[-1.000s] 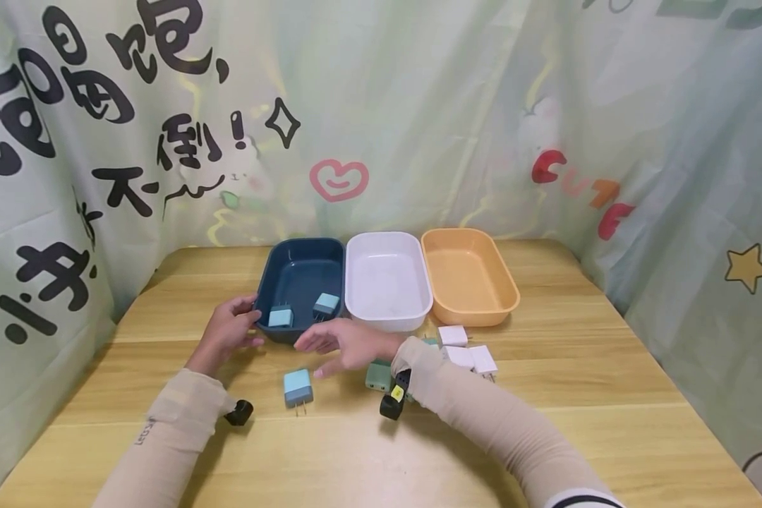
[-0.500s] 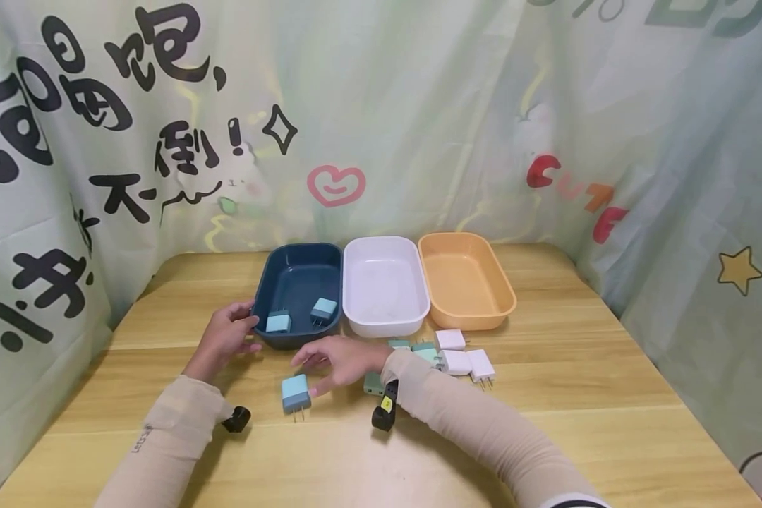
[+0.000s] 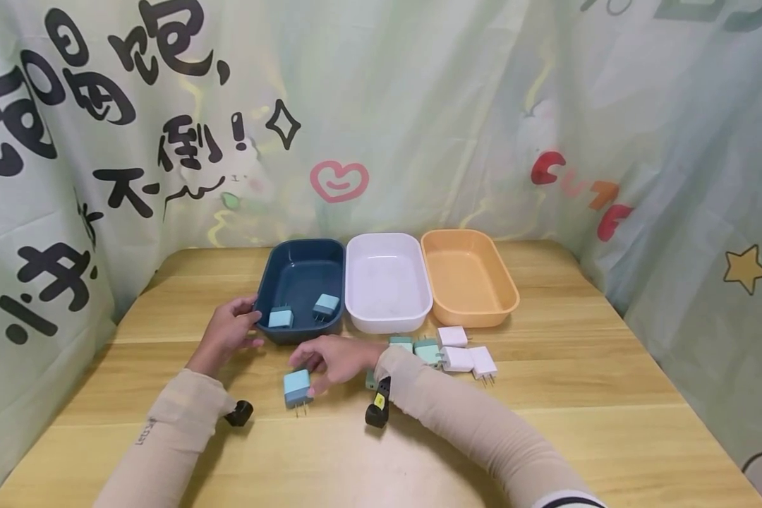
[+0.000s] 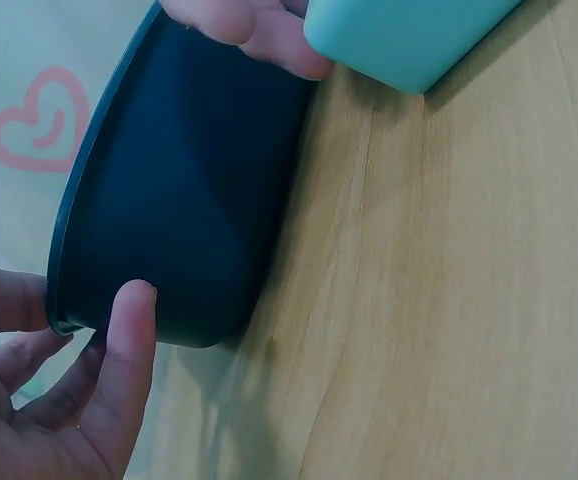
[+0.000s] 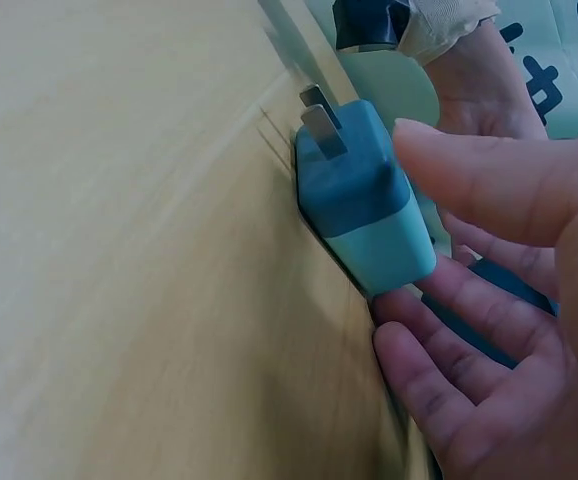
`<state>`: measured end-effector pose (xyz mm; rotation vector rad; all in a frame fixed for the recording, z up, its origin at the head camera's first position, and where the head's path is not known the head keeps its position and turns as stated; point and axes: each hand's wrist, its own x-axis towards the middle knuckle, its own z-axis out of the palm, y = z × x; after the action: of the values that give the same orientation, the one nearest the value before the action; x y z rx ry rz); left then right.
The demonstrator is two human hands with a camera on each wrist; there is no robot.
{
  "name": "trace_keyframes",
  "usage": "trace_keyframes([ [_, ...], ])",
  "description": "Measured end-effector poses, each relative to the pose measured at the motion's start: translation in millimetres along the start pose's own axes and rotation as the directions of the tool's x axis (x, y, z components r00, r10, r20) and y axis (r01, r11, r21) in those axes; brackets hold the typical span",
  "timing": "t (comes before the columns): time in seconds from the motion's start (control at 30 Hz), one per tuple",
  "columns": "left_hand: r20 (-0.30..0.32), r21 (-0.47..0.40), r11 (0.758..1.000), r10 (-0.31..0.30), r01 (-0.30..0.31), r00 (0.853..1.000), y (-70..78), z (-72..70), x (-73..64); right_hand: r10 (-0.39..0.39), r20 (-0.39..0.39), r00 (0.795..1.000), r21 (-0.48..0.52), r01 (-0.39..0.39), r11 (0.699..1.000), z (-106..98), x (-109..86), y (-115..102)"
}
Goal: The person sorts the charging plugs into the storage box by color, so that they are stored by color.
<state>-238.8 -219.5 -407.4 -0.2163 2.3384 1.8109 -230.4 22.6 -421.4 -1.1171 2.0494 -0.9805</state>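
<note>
My left hand [image 3: 228,331] holds the front left corner of the navy blue bin [image 3: 301,336], its thumb over the rim and fingers below it on the outside. Two light-blue plug chargers [image 3: 281,317] lie in that bin. A third two-tone blue plug charger [image 3: 297,388] lies on the table in front, prongs toward me. My right hand [image 3: 336,361] is placed about it: in the right wrist view the thumb [image 5: 489,180] sits at one side of the charger [image 5: 369,200], the fingertips at its far end. Whether they press on it cannot be told.
Right of the navy bin stand a white bin [image 3: 387,321] and an orange bin [image 3: 476,319], touching in a row. Before them lie several green plug chargers [image 3: 427,351], one partly behind my right wrist, and three white plug chargers [image 3: 456,358]. A curtain [image 3: 419,141] hangs behind the table.
My right hand has moved slightly down and left, its thumb and fingers coming close around the blue charger. The charger and my left hand have stayed in place.
</note>
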Motion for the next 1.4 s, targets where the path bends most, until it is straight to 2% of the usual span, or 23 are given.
trace_keyframes([
  [0.13, -0.002, 0.011, 1.000, -0.016, 0.016, 1.000, 0.4, 1.5, 0.6, -0.003, -0.008, 1.000, -0.010, 0.003, 1.000, 2.9, 1.9, 1.3],
  [0.6, -0.001, 0.004, 1.000, -0.017, 0.017, 1.000, 1.0, 0.6, 1.5, -0.041, -0.015, 0.999, -0.170, 0.038, 0.985, 5.6, 4.3, -3.5],
  [0.93, -0.002, 0.013, 1.000, -0.018, 0.018, 1.000, 1.7, 0.4, 0.2, -0.057, -0.054, 0.997, -0.159, 0.048, 0.986, 2.6, 2.1, -5.2],
  [1.4, -0.009, 0.029, 0.999, -0.027, 0.027, 1.000, 2.2, 0.3, -0.5, -0.092, -0.076, 0.993, -0.121, 0.082, 0.989, -12.1, 0.4, -24.7],
])
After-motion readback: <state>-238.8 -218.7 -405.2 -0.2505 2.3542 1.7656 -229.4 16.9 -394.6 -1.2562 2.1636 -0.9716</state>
